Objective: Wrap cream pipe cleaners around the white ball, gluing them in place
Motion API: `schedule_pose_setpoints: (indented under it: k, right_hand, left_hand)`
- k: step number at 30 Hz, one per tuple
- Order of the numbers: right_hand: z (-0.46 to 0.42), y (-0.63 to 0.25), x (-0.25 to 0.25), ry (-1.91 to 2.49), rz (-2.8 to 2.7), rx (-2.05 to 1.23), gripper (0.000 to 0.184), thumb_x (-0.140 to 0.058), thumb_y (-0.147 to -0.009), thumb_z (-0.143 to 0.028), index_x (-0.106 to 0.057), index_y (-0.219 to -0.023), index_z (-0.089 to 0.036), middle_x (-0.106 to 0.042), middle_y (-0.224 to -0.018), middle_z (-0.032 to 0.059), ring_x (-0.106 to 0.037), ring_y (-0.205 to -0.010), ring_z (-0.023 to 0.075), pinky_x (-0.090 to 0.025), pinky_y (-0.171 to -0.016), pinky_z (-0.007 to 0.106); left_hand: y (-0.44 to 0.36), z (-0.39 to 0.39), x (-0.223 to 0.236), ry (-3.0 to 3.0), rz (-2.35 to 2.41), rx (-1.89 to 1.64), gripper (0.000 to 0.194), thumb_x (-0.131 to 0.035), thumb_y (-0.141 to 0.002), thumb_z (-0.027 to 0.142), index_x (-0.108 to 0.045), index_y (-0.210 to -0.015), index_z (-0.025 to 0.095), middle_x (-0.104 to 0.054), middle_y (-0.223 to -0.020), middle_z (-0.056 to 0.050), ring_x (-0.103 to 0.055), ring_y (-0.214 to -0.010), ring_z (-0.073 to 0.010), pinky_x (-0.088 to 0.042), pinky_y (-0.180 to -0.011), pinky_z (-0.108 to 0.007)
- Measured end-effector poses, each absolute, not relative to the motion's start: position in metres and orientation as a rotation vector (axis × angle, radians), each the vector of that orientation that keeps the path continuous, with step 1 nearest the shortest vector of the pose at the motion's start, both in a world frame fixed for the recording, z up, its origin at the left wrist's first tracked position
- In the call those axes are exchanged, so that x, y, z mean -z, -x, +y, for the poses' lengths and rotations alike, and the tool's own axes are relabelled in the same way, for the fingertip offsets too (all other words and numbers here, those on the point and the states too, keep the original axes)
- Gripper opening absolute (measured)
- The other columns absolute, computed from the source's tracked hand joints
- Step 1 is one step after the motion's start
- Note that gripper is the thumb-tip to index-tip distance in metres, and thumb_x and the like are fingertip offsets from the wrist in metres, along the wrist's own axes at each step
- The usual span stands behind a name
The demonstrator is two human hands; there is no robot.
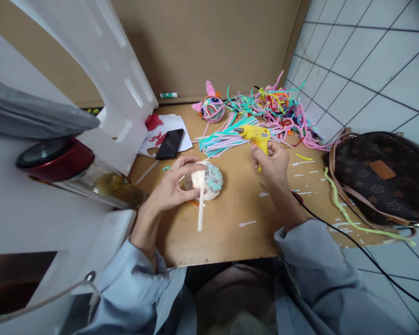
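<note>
My left hand (177, 185) grips a small clear round body (209, 181) wrapped in cream and grey-teal fuzzy stems, just above the board. From it a cream pipe cleaner (200, 211) sticks out toward me. My right hand (273, 164) is closed round the handle of a yellow glue gun (256, 135), its nozzle pointing left, apart from the wrapped piece. Behind the gun lies a bundle of teal, white and pink pipe cleaners (219, 138). A finished-looking pink and clear ball figure with eyes (212, 109) stands at the back.
A tangle of coloured pipe cleaners (279, 107) fills the back right. A black phone (170, 144) rests on white paper (185, 135). At left is a glass bottle with a red lid (87, 172); at right, a brown handbag (380, 172). The gun's black cord (356, 246) trails right.
</note>
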State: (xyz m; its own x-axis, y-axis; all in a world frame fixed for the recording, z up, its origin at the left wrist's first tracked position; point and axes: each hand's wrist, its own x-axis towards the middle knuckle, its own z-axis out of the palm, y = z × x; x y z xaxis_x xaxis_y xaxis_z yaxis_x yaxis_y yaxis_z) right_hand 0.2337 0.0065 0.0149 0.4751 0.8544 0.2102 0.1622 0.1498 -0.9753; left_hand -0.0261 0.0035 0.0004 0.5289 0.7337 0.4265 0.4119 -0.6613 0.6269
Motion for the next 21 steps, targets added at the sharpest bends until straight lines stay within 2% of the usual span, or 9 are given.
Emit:
schedule_pose_setpoints:
  k: [5,17,21]
  right_hand:
    - [0.003,-0.231,-0.020,1.340,-0.949,-0.555,0.026,-0.066,-0.062,-0.041,-0.053,-0.075,-0.022,-0.059,-0.063,-0.0037,-0.054,-0.056,0.0127,-0.045,-0.053,0.026]
    - [0.003,-0.227,-0.008,1.486,-1.108,-0.380,0.030,-0.067,-0.063,-0.040,-0.052,-0.081,-0.022,-0.062,-0.071,-0.0010,-0.058,-0.061,0.0161,-0.046,-0.061,0.030]
    - [0.004,-0.231,-0.006,1.555,-1.142,-0.251,0.031,-0.066,-0.063,-0.042,-0.051,-0.082,-0.023,-0.061,-0.072,-0.0013,-0.057,-0.064,0.0170,-0.046,-0.063,0.031]
  left_hand:
    - [0.026,0.003,-0.002,-2.311,0.914,-0.924,0.045,-0.073,-0.081,0.044,-0.066,-0.120,0.023,-0.054,-0.132,-0.012,-0.053,-0.128,-0.0293,-0.044,-0.110,-0.045]
    - [0.024,0.002,0.001,-2.309,0.939,-0.902,0.047,-0.068,-0.085,0.048,-0.062,-0.124,0.024,-0.050,-0.141,-0.013,-0.049,-0.135,-0.0316,-0.040,-0.114,-0.048]
    - [0.021,0.002,0.002,-2.294,0.959,-0.896,0.058,-0.075,-0.076,0.056,-0.062,-0.123,0.024,-0.050,-0.141,-0.014,-0.048,-0.136,-0.0328,-0.041,-0.114,-0.048]
